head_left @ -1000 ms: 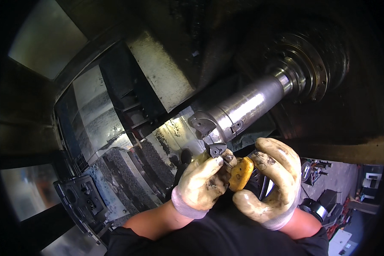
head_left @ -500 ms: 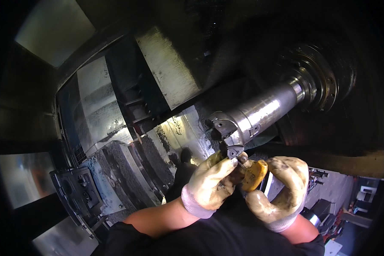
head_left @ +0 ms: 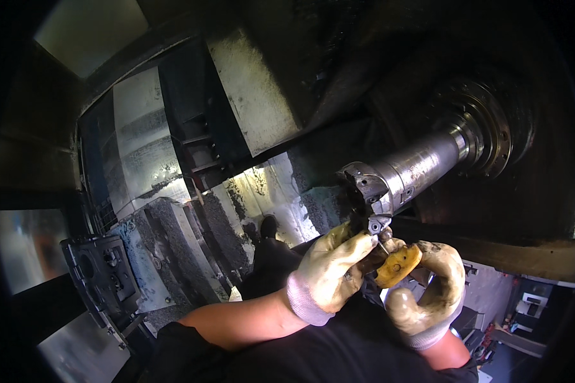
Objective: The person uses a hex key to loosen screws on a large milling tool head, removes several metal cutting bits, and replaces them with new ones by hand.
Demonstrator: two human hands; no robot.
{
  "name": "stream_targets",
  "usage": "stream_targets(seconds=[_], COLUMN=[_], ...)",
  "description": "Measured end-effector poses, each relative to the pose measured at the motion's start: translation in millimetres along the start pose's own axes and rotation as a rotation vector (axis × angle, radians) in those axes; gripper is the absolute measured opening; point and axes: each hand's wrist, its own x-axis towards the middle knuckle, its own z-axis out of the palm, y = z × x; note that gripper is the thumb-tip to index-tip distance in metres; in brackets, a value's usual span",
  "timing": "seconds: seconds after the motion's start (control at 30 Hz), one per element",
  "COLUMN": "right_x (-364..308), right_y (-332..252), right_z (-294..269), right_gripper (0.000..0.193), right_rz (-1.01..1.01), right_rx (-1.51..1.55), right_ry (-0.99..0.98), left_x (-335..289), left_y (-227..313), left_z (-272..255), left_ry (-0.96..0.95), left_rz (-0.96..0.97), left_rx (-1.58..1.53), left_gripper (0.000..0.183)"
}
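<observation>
Big steel bar (head_left: 428, 165) sticks out of a round mount (head_left: 496, 133), looks heavy, stiff and probably slick. Right hand (head_left: 433, 281) and left hand (head_left: 332, 267) are at its near end: right's curled by a yellow handle (head_left: 399, 265) (light-looking, I'd grab the flat sides), can't tell if it's gripping; left's pinching the small metal tip (head_left: 375, 226) just above.

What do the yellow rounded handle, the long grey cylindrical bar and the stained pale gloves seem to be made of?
Yellow rounded handle: probably smooth plastic, from its solid colour and rounded edges; painted metal is possible.
Long grey cylindrical bar: metal, likely steel, fairly polished, given its bright reflections.
Stained pale gloves: seemingly knitted fabric, by the textured cuffs, perhaps coated, since the surface shines slightly.
</observation>
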Motion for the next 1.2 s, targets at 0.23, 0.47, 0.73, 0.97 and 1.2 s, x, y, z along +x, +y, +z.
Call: stream_targets(seconds=[0.23, 0.47, 0.73, 0.97, 1.2], right_x=[30.9, -5.4, 25.3, -0.3, 28.5], right_y=[-13.4, -1.2, -11.4, -0.7, -16.2], right_z=[10.9, 4.2, 10.8, 9.0, 6.4], right_gripper=[0.042, 0.038, 0.041, 0.032, 0.037], right_rz=[-0.429, 0.021, -0.388, -0.1, -0.286], right_rx=[-0.314, 0.131, -0.338, -0.11, -0.243], right_ry=[0.021, 0.111, 0.037, 0.198, -0.05], left_x=[-1.2, 3.4, -0.6, 5.7, 2.3], left_y=[3.7, -12.6, -2.3, -15.9, -10.6], left_z=[-1.7, -0.8, 4.3, 3.9, -2.2], left_ry=[-0.022, -0.074, 0.015, 0.001, -0.027], left_rz=[0.056, 0.248, 0.091, -0.217, 0.216], left_rx=[0.223, 0.114, 0.194, -0.517, 0.278], left_gripper=[0.032, 0.032, 0.03, 0.027, 0.03])
